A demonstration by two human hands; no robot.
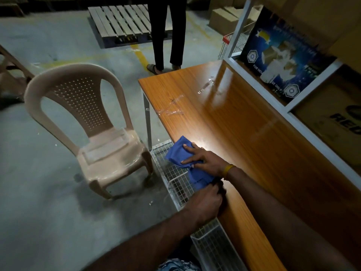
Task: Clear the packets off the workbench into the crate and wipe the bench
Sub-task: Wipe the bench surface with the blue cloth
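A blue cloth (178, 151) lies over the front edge of the glossy wooden workbench (244, 124). My right hand (203, 159), with a yellow wristband, presses flat on the cloth with straight fingers. My left hand (207, 200) pinches the cloth's lower end at the bench edge. A white wire crate (172, 173) stands on the floor under the bench edge, below both hands. Strips of clear tape (172, 111) stick to the far part of the bench top. No packets show on the bench.
A beige plastic chair (88, 124) with a clear tray on its seat stands left of the bench. A person's legs (168, 36) are at the far end, near a wooden pallet (121, 22). A white shelf frame (289, 106) with boxes borders the bench's right side.
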